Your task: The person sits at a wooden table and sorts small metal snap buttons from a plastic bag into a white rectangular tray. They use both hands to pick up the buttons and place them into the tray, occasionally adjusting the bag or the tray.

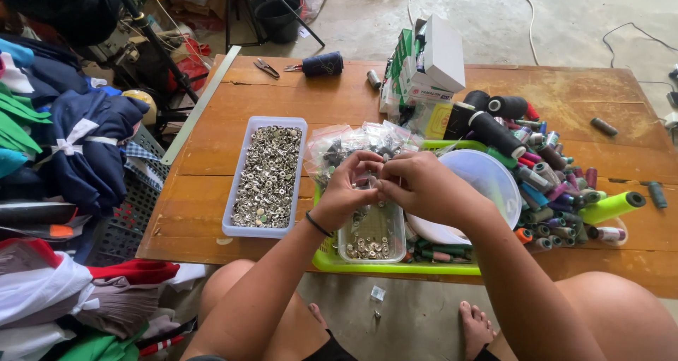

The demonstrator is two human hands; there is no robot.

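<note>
My left hand (347, 187) and my right hand (417, 184) meet above a small clear tub (372, 242) holding a few silver snap buttons. Both pinch a small clear plastic bag (372, 182) between the fingertips; what is inside it is hidden by the fingers. The tub stands in a lime green tray (367, 265) at the wooden table's (212, 191) near edge. A pile of small clear bags (353, 141) with dark pieces lies just beyond my hands. A pale blue tub (266, 175) full of silver snap buttons sits to the left.
A white round lid (487, 184) lies in the tray under my right forearm. Several thread spools (558, 184), a lime green cone (611, 207), boxes (424, 64), snips (266, 67) and a dark spool (322, 64) occupy the table. Folded clothes (63, 156) pile at left. My bare knees and feet show below.
</note>
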